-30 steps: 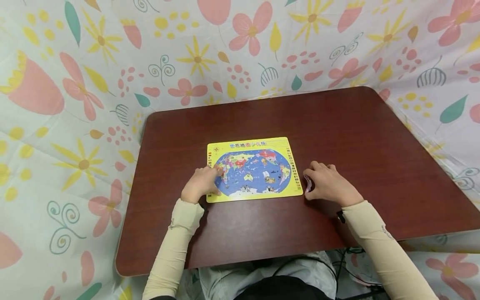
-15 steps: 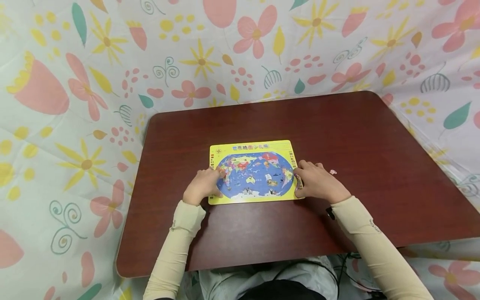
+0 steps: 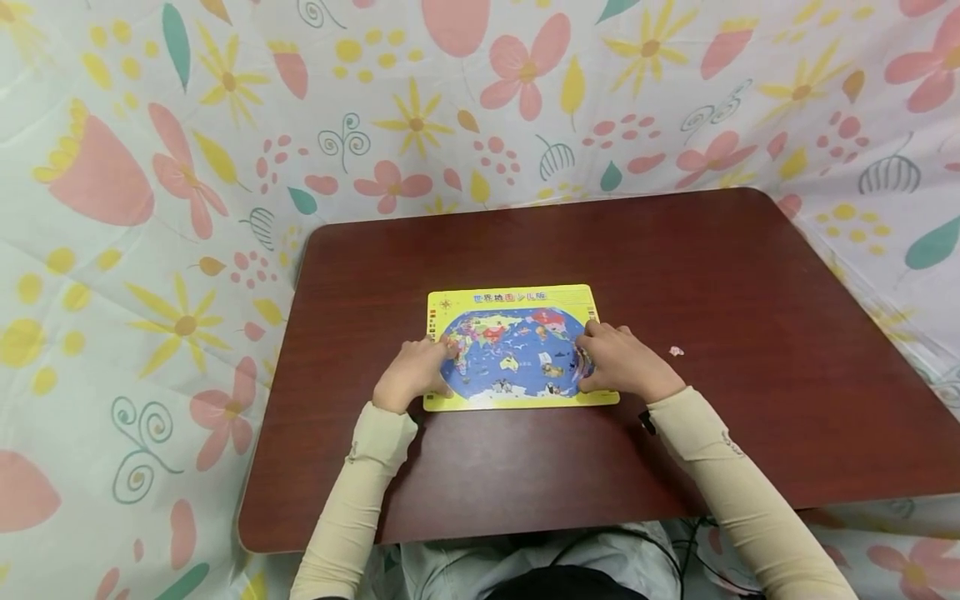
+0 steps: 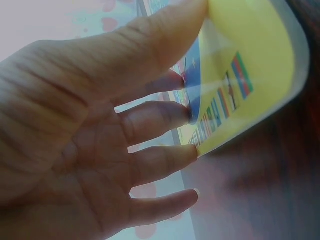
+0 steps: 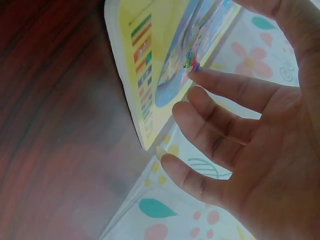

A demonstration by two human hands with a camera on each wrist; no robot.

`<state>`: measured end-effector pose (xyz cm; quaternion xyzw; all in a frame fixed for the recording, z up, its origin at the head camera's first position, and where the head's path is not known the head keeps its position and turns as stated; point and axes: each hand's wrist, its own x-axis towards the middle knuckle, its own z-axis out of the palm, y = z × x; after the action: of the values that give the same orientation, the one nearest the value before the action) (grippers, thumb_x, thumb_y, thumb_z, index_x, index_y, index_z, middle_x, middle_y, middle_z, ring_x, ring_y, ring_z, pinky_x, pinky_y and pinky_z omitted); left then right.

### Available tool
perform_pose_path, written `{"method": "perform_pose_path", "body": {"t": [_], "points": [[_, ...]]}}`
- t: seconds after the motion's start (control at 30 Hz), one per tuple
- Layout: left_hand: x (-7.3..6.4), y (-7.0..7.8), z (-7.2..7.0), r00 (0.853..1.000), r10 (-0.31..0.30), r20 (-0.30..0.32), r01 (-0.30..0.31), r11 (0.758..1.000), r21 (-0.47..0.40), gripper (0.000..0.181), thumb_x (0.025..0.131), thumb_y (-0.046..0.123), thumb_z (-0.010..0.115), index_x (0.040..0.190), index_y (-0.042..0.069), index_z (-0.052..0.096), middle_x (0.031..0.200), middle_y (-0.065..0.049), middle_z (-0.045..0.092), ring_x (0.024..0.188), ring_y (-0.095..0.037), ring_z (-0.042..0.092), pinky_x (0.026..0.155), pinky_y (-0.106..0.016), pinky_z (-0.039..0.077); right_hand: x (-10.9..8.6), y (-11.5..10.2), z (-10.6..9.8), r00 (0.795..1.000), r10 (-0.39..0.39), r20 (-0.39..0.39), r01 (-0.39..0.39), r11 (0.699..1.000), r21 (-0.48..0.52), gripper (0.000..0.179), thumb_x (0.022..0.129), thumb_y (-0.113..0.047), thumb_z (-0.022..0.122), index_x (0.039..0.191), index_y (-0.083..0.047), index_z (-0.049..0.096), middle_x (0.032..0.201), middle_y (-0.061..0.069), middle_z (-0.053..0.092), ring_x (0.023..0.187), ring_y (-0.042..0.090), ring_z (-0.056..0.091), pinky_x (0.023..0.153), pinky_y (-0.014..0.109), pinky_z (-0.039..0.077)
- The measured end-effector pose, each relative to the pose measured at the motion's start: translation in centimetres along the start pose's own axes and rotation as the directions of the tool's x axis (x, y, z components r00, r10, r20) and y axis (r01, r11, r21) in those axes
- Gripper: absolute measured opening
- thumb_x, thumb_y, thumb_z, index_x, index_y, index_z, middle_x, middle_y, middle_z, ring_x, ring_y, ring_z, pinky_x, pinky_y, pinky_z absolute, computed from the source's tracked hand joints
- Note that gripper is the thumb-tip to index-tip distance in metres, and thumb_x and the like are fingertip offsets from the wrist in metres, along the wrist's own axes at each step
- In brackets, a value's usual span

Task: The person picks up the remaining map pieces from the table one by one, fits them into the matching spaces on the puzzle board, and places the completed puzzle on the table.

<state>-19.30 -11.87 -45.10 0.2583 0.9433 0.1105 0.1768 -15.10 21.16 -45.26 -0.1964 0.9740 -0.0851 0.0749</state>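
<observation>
Head view: nearest, a seated person's pale trousers (image 3: 450,567) and black garment (image 3: 566,585) show below the edge of a dark reddish-brown wood-grain table (image 3: 525,467), with black cables (image 3: 686,554) to the right of the lap. Two cream sleeves (image 3: 345,492) reach forward over the tabletop.

The left hand (image 3: 408,375) has its fingers straight and spread apart, thumb and fingertips at the left end of a yellow-bordered children's world-map board (image 3: 513,358); how hard they press cannot be told. The board lies flat on the table between the hands, its Chinese title along the far border and rows of flags down both sides.

The right hand (image 3: 622,360) is over the board's right end, thumb and index finger pinching a thin, colourfully printed piece (image 5: 191,60), seen nearly edge-on; the other fingers are gently bent. A small pinkish scrap (image 3: 677,351) lies on the table near the right hand, on its outer side.

Farthest, a white cloth backdrop (image 3: 300,83) hangs behind the table, printed with pink and yellow flowers and teal leaves.
</observation>
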Motion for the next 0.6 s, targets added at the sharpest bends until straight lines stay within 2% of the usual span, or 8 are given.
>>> {"method": "perform_pose_path", "body": {"t": [0.37,0.6], "points": [[0.09,0.11,0.22,1.0,0.002,0.017,-0.003,1.0,0.008,0.072,0.076,0.027,0.092,0.14,0.011,0.063,0.152,-0.017,0.047,0.126,-0.038,0.053,0.104,-0.06,0.039,0.57,0.05,0.42,1.0,-0.018,0.007,0.018,1.0,-0.019,0.052,0.067,-0.035,0.089,0.102,0.0,0.071,0.091,0.008,0.055,0.081,0.024,0.053,0.073,0.046,0.042],[0.15,-0.07,-0.06,1.0,-0.007,0.025,0.006,0.999,0.034,0.076,0.077,0.029,0.091,0.143,0.011,0.059,0.154,-0.017,0.044,0.125,-0.038,0.053,0.103,-0.059,0.04,0.87,-0.04,0.63,1.0,-0.02,0.007,0.02,1.0,-0.019,0.056,0.072,-0.034,0.088,0.111,0.003,0.072,0.099,0.014,0.058,0.086,0.027,0.054,0.076,0.047,0.043]]}}
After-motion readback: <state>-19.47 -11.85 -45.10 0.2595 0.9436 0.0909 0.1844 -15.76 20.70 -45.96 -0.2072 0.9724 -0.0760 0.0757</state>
